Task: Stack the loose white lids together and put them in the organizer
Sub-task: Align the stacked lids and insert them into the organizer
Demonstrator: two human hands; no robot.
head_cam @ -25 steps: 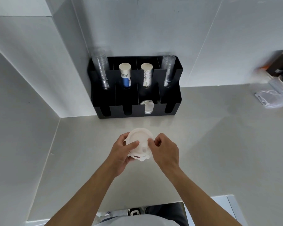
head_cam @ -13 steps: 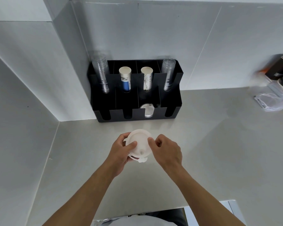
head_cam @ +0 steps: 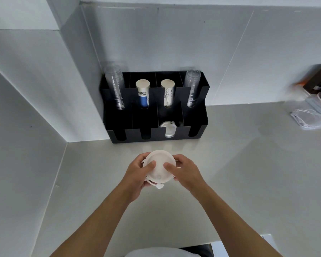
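Our thumbs press on top of the stack of white lids (head_cam: 159,166), fingers curled under its rim: left hand (head_cam: 137,174) and right hand (head_cam: 186,172) both closed on it, above the counter (head_cam: 248,173). We judge stacking nearly done. Next comes carrying it far, into the black organizer (head_cam: 154,108), perhaps the compartment holding a lid (head_cam: 168,129).

pale tiled walls (head_cam: 174,39) meet a grey counter (head_cam: 248,173).
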